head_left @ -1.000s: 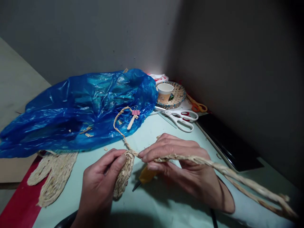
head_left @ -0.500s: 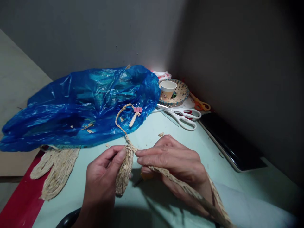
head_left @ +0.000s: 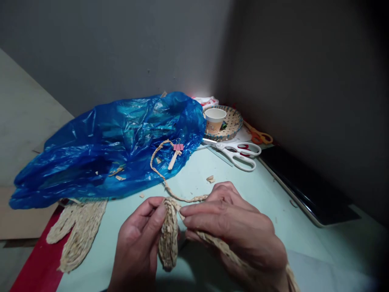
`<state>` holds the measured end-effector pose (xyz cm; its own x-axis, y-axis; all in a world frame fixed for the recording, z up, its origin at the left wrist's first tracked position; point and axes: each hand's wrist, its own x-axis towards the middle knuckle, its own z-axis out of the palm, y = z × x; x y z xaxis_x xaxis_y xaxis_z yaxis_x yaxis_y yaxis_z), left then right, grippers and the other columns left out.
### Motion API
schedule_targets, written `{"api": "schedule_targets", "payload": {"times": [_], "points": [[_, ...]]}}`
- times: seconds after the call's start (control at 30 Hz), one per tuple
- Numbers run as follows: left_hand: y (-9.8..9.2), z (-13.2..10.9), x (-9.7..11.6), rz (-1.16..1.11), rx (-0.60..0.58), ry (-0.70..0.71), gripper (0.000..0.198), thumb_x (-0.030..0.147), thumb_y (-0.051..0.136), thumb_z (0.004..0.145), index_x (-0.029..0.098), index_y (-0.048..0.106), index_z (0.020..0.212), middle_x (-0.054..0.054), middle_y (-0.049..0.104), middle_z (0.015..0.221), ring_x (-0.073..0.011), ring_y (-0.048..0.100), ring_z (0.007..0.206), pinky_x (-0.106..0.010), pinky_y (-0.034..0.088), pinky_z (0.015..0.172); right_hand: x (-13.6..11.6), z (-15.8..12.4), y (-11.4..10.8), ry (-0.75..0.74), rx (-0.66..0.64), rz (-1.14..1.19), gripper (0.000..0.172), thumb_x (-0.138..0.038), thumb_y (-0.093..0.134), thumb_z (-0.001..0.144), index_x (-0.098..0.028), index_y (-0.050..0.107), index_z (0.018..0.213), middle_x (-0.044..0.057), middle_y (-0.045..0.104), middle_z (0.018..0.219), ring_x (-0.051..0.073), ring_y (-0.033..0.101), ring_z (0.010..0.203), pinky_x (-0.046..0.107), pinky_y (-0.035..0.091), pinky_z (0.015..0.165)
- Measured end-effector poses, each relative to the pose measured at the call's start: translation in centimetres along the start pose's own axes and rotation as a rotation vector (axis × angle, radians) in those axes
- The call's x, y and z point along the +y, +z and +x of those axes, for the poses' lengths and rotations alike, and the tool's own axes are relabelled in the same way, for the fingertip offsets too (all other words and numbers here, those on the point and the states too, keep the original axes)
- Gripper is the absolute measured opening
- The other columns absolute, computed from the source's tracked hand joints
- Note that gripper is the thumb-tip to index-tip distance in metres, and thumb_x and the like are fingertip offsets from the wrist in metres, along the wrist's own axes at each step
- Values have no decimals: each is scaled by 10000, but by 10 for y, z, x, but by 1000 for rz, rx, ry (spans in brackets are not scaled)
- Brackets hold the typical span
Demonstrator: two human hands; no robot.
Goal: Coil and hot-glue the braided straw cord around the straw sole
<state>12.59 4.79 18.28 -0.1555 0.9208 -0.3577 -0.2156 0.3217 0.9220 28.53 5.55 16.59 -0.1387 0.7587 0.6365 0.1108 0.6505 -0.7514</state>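
My left hand (head_left: pixel 138 239) pinches a small oval coil of braided straw (head_left: pixel 169 235), held on edge between thumb and fingers. My right hand (head_left: pixel 234 227) is closed on the straw braid (head_left: pixel 219 245) that runs from the coil under my palm and off toward the lower right. A thinner tail of the braid (head_left: pixel 161 172) loops away over the table to a pink binder clip (head_left: pixel 178 147) lying on the blue plastic bag (head_left: pixel 106 142).
A flat woven straw piece (head_left: pixel 77 229) lies at the left on a red strip (head_left: pixel 33 255). White scissors (head_left: pixel 240 152), orange scissors (head_left: pixel 258 136), a paper cup (head_left: pixel 215 120) on a woven tray (head_left: pixel 232 121) and a black slab (head_left: pixel 306 186) sit by the wall.
The braid in my right hand swung from pointing right to down under my palm. Both hands came closer together and lower in view; the thin tail now curves toward my right hand.
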Motion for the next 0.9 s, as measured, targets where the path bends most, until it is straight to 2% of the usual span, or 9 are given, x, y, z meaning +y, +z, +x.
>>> {"api": "schedule_targets", "payload": {"times": [0.1, 0.2, 0.37, 0.57, 0.67, 0.77, 0.83, 0.9], "points": [[-3, -1, 0, -102, -21, -62, 245, 386, 807, 749, 216, 663, 851, 40, 586, 632, -83, 524, 550, -143, 457, 519, 1, -3, 3, -15, 12, -75, 229, -147, 730, 865, -279, 759, 1050, -2, 808, 971, 192, 616, 732, 396, 461, 779], [-3, -3, 2, -108, -18, -93, 268, 389, 824, 728, 213, 672, 860, 45, 551, 625, -78, 496, 537, -149, 447, 516, 2, -4, 3, -42, 47, -135, 157, -165, 719, 886, -287, 756, 978, -34, 807, 953, 169, 603, 705, 364, 466, 760], [0, -3, 5, -126, -16, -116, 336, 428, 888, 611, 208, 688, 767, 19, 565, 651, -102, 505, 577, -188, 456, 552, 3, 0, -6, -95, -33, -136, 254, -63, 774, 809, -241, 739, 987, -64, 797, 996, 139, 617, 708, 334, 477, 785], [3, -3, 2, -149, -48, -140, 338, 408, 923, 557, 229, 725, 764, 18, 554, 609, -112, 445, 565, -204, 393, 528, 1, 2, -9, -20, -16, -16, 173, -126, 756, 857, -239, 729, 986, -61, 796, 1016, 146, 662, 780, 345, 474, 820], [4, -3, 0, -144, -45, -162, 336, 400, 932, 541, 234, 718, 739, 21, 548, 582, -119, 438, 562, -210, 385, 526, -4, 2, -6, 83, 4, 10, 36, -225, 703, 928, -241, 727, 950, -41, 802, 986, 154, 678, 808, 351, 459, 883], [2, -3, -3, -119, -35, -153, 333, 426, 917, 568, 239, 700, 738, 31, 529, 569, -106, 426, 537, -200, 371, 505, -7, 1, -1, 113, 33, 32, 125, -243, 631, 976, -232, 720, 889, -26, 805, 933, 154, 670, 774, 356, 453, 883], [1, -2, -5, -109, -20, -129, 351, 437, 916, 567, 228, 690, 736, 30, 535, 598, -92, 445, 539, -182, 365, 499, -5, 0, 5, 45, 78, 35, 101, -243, 651, 962, -218, 713, 887, -22, 801, 893, 149, 652, 720, 355, 455, 825], [0, -1, -5, -109, 1, -105, 379, 435, 928, 548, 214, 682, 733, 25, 553, 648, -82, 474, 554, -163, 369, 498, 0, -1, 12, -57, 148, -4, 150, -294, 643, 970, -209, 704, 863, -19, 795, 840, 141, 635, 663, 348, 447, 748]]}}
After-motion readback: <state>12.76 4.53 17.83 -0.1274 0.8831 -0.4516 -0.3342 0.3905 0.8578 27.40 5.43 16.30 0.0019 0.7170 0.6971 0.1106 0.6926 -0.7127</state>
